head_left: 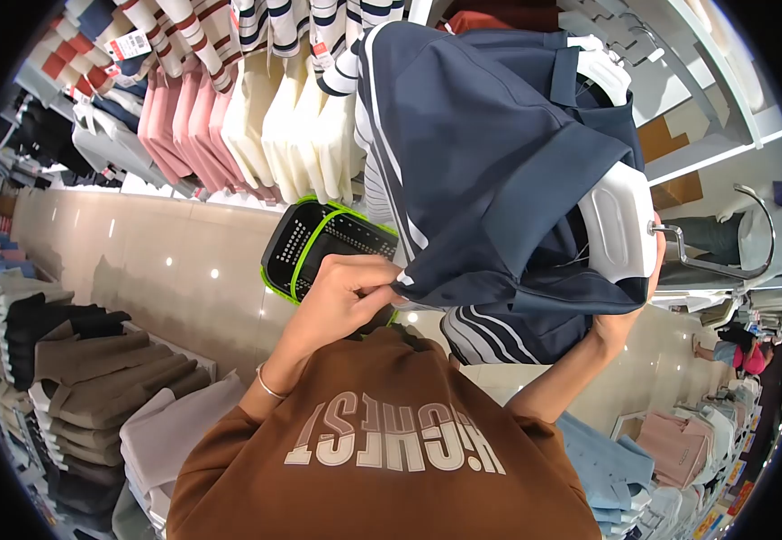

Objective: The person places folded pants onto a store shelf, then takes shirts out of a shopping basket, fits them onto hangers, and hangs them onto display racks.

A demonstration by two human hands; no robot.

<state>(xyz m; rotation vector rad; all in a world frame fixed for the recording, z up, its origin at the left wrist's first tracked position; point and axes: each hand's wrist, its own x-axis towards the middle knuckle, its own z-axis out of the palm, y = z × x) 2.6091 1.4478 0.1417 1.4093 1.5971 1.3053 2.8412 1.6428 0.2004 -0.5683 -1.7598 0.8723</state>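
A navy collared shirt [535, 193] with white stripes hangs on a white hanger [620, 225] in front of me. Its metal hook points to the right. My left hand [355, 292] pinches the shirt's front edge between thumb and fingers, and a bracelet circles that wrist. On the other side, my right hand [620, 324] grips the shirt and hanger near the collar from below and behind; most of its fingers are hidden. Just beyond is a second navy garment on another white hanger [602, 72], partly overlapped by the first.
A black shopping basket [332, 243] with bright green trim is on the floor beyond my left hand. Pink sweaters [188, 121] and cream ones [305, 135] hang at the back left. Folded brown clothes [94, 378] are stacked at left. A person in pink [753, 358] is far right.
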